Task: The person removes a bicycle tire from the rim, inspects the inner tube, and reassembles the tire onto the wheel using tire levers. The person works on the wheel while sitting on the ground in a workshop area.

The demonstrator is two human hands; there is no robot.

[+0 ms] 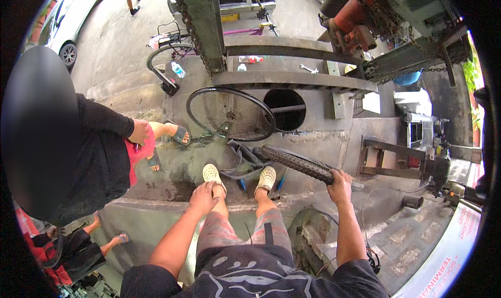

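Observation:
My right hand (340, 181) grips a black knobby bicycle tyre (300, 164), which slants up and left toward my feet. My left hand (203, 197) rests on my left shin just above my pale clog (211, 173); whether its fingers are closed I cannot tell. My right clog (266, 178) stands beside the tyre's far end. A bare spoked wheel rim (230, 114) lies flat on the wet concrete in front of my feet. A dark inner tube (238, 157) lies crumpled between my shoes. Two blue-handled tools (243, 186) lie by my feet.
A person in black top and red shorts (107, 146) stands close on my left. A round hole (285, 109) opens beside the rim. Steel beams (292, 79) and a chain (190, 26) cross behind. A bicycle (167, 60), a car (65, 24) and machinery (417, 162) surround the spot.

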